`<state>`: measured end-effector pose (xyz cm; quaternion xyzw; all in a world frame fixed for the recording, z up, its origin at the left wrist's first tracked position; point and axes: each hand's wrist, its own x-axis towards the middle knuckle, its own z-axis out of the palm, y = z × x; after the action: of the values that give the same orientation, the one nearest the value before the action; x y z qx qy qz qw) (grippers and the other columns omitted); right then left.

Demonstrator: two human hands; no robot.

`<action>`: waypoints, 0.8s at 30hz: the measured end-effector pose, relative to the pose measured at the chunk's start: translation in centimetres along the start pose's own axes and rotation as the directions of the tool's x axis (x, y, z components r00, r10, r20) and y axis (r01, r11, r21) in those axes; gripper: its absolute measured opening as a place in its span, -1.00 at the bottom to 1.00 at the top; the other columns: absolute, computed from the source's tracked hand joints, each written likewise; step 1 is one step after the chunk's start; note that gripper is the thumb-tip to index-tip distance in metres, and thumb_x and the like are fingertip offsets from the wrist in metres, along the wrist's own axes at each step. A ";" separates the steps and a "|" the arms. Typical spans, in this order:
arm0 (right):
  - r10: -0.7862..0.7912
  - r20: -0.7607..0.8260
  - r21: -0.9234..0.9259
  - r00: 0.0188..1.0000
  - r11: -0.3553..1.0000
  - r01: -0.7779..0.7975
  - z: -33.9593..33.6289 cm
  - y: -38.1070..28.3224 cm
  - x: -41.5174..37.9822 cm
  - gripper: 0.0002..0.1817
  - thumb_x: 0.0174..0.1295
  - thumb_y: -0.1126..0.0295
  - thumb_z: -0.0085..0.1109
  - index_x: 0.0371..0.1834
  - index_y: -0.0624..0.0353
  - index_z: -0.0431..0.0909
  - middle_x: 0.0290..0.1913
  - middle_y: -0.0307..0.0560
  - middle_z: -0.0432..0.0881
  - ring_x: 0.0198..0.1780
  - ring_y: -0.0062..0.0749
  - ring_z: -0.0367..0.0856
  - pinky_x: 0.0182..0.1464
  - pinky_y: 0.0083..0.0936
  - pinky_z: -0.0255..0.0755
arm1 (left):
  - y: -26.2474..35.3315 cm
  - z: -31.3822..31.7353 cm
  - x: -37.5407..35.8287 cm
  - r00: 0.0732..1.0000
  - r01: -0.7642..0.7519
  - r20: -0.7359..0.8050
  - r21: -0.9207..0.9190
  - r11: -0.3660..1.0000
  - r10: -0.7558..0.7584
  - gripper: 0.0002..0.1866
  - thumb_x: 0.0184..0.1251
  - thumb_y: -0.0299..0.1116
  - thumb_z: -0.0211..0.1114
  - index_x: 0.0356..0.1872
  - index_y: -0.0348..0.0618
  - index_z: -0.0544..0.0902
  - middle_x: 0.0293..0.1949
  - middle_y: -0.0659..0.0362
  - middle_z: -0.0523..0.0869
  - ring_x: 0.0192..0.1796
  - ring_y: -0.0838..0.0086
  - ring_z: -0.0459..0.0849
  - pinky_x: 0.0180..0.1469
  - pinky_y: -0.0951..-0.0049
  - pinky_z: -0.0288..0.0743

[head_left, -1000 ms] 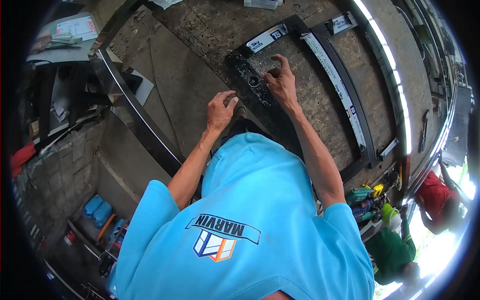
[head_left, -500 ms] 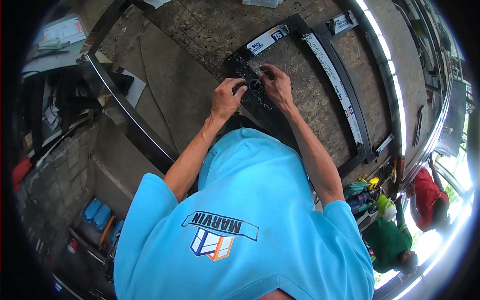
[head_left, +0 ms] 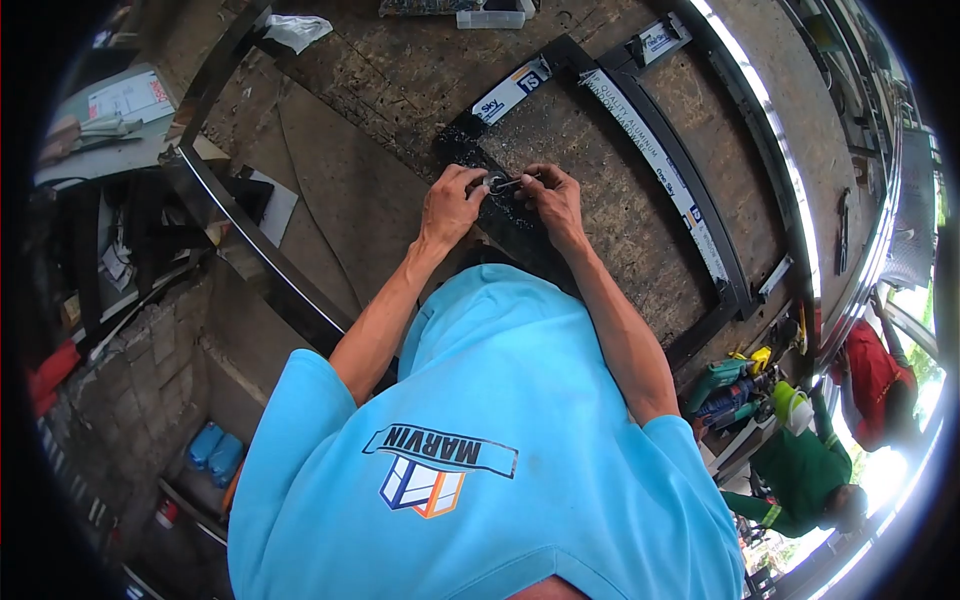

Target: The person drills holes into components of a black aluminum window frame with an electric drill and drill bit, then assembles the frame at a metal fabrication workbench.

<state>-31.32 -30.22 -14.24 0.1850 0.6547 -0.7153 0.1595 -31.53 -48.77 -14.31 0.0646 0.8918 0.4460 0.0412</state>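
My left hand (head_left: 453, 207) is closed, its thumb and fingertips pinched at a small ring-shaped piece (head_left: 495, 183); what exactly sits in them is too small to make out. Facing it, my right hand (head_left: 554, 202) pinches a thin metal piece (head_left: 510, 183) that points toward the left fingertips. Both hands are over the near corner of a black aluminum frame (head_left: 735, 270), where pale shavings are scattered. Printed tape (head_left: 640, 135) covers part of the frame's bars.
The frame lies on a worn wooden workbench (head_left: 400, 80). Long dark profiles with shiny edges (head_left: 262, 235) lie to the left and right. A clear plastic box (head_left: 490, 19) is at the back. Power tools (head_left: 725, 390) lie at right, near a person in green (head_left: 800, 470) and another in red (head_left: 868, 370).
My right hand now shows a thin metal piece between its fingertips, and both hands have come closer together around the ring-shaped piece. The camera view has shifted slightly.
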 end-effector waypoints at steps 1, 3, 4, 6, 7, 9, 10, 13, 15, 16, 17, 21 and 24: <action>0.030 -0.011 0.053 0.999 0.998 -0.029 0.1 -0.1 0.2 -0.79 0.25 0.42 0.17 -0.12 0.30 0.50 -0.23 -0.11 0.66 -0.32 -0.55 0.62 -0.32 -0.66 0.46 | 0.1 0.0 0.1 1.000 -0.008 0.002 0.005 1.000 0.008 -0.76 0.16 -0.39 0.31 -0.14 -0.19 0.65 -0.15 0.04 0.62 -0.14 0.13 0.64 -0.10 0.27 0.53; 0.053 -0.022 0.113 0.998 0.992 -0.051 0.6 -0.3 0.6 -0.80 0.25 0.43 0.17 -0.12 0.30 0.50 -0.23 -0.09 0.66 -0.33 -0.53 0.63 -0.33 -0.65 0.47 | 0.5 -0.1 0.0 0.991 0.121 0.063 -0.052 0.991 -0.118 -0.72 0.13 -0.41 0.34 -0.10 -0.20 0.65 -0.13 0.04 0.62 -0.15 0.19 0.65 -0.10 0.32 0.52; 0.051 -0.019 0.171 0.998 0.984 -0.048 1.1 -0.5 1.0 -0.80 0.24 0.45 0.16 -0.13 0.32 0.50 -0.27 -0.10 0.65 -0.36 -0.53 0.63 -0.37 -0.65 0.47 | 0.6 -0.2 0.1 0.992 0.113 0.060 -0.047 0.993 -0.110 -0.72 0.13 -0.41 0.34 -0.10 -0.20 0.65 -0.13 0.04 0.62 -0.15 0.19 0.65 -0.10 0.32 0.52; 0.035 -0.005 0.228 0.999 0.973 -0.033 1.7 -0.8 1.7 -0.80 0.23 0.47 0.15 -0.13 0.34 0.50 -0.31 -0.11 0.64 -0.39 -0.53 0.63 -0.41 -0.65 0.47 | 0.4 -0.4 0.2 0.998 0.038 -0.051 0.036 0.999 -0.036 -0.68 0.12 -0.43 0.35 -0.06 -0.20 0.63 -0.12 0.06 0.61 -0.15 0.27 0.65 -0.13 0.34 0.53; 0.091 0.031 0.272 0.995 0.957 -0.096 2.0 -0.8 1.6 -0.80 0.22 0.48 0.15 -0.14 0.34 0.50 -0.32 -0.10 0.64 -0.39 -0.52 0.63 -0.41 -0.64 0.47 | 0.3 -0.5 -0.2 0.998 0.033 -0.059 0.041 0.999 -0.030 -0.68 0.12 -0.43 0.35 -0.06 -0.20 0.63 -0.12 0.06 0.61 -0.15 0.27 0.65 -0.13 0.34 0.53; 0.101 0.091 0.300 0.991 0.946 -0.124 2.5 -0.3 2.5 -0.80 0.20 0.51 0.18 -0.14 0.34 0.50 -0.33 -0.07 0.63 -0.40 -0.48 0.63 -0.43 -0.61 0.48 | 0.8 -1.1 0.3 1.000 0.029 0.003 -0.119 0.992 -0.028 -0.64 0.10 -0.43 0.37 -0.03 -0.20 0.62 -0.13 0.08 0.61 -0.12 0.35 0.64 -0.17 0.36 0.55; 0.086 0.149 0.359 0.985 0.923 -0.135 2.7 0.1 2.6 -0.81 0.18 0.52 0.18 -0.16 0.34 0.51 -0.35 -0.07 0.63 -0.40 -0.47 0.63 -0.43 -0.61 0.49 | 0.9 -0.8 0.4 1.000 -0.002 -0.023 -0.198 0.980 -0.003 -0.63 0.09 -0.44 0.39 -0.02 -0.19 0.62 -0.13 0.09 0.61 -0.14 0.38 0.66 -0.18 0.37 0.57; 0.131 0.121 0.353 0.984 0.921 -0.166 2.3 -0.4 2.9 -0.83 0.18 0.51 0.19 -0.18 0.32 0.52 -0.37 -0.09 0.62 -0.37 -0.44 0.63 -0.38 -0.56 0.51 | 1.3 -0.5 1.5 0.995 0.101 0.006 -0.216 0.971 -0.103 -0.68 0.11 -0.44 0.37 -0.06 -0.21 0.63 -0.14 0.08 0.63 -0.17 0.36 0.68 -0.18 0.38 0.57; 0.159 0.134 0.400 0.978 0.895 -0.200 1.7 -2.3 4.3 -0.83 0.19 0.49 0.20 -0.17 0.29 0.52 -0.37 -0.11 0.62 -0.33 -0.41 0.64 -0.31 -0.54 0.55 | 2.1 -1.2 3.4 0.995 0.060 0.082 -0.073 0.996 -0.054 -0.73 0.14 -0.46 0.33 -0.10 -0.22 0.65 -0.15 0.05 0.65 -0.17 0.27 0.70 -0.13 0.34 0.56; 0.050 0.090 0.317 0.995 0.945 -0.076 1.0 -3.6 5.7 -0.84 0.20 0.49 0.20 -0.19 0.29 0.52 -0.36 -0.10 0.62 -0.34 -0.40 0.63 -0.32 -0.53 0.53 | 2.2 -1.5 5.4 0.995 -0.088 0.055 -0.011 0.996 0.088 -0.75 0.15 -0.47 0.31 -0.11 -0.21 0.65 -0.14 0.04 0.66 -0.16 0.21 0.69 -0.10 0.31 0.56; -0.057 0.052 0.227 0.997 0.973 0.043 0.6 -4.6 6.8 -0.86 0.20 0.48 0.19 -0.21 0.29 0.53 -0.36 -0.09 0.62 -0.35 -0.40 0.63 -0.33 -0.51 0.52 | 2.3 -1.8 8.3 0.974 -0.227 0.042 0.054 0.972 0.225 -0.76 0.16 -0.47 0.29 -0.13 -0.21 0.66 -0.13 0.03 0.67 -0.16 0.15 0.69 -0.08 0.28 0.55; -0.461 -0.572 0.095 0.678 0.784 0.614 0.2 -15.7 5.0 -0.77 0.25 0.34 0.21 -0.19 0.30 0.54 -0.40 -0.17 0.61 -0.43 -0.56 0.49 -0.34 -0.62 0.38 | 5.6 -6.8 21.4 0.658 -0.131 -0.548 0.593 0.795 0.517 -0.38 0.24 -0.18 0.30 0.20 -0.37 0.35 0.12 -0.10 0.55 0.07 0.15 0.59 0.10 0.30 0.47; -0.536 -0.624 -0.246 0.569 0.826 0.507 -5.3 -14.1 -1.0 -0.79 0.28 0.36 0.19 -0.16 0.30 0.54 -0.37 -0.14 0.63 -0.41 -0.58 0.52 -0.31 -0.63 0.43 | 8.8 -21.4 13.0 0.925 0.069 -0.311 -0.426 0.902 -0.217 -0.40 0.45 -0.18 0.06 0.44 -0.05 0.14 0.21 0.08 0.53 -0.30 0.56 0.65 -0.47 0.66 0.46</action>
<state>-36.81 -23.64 -1.75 0.2247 0.7056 -0.6010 -0.3006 -46.52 -58.47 5.36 -0.0926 0.7744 0.6217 -0.0727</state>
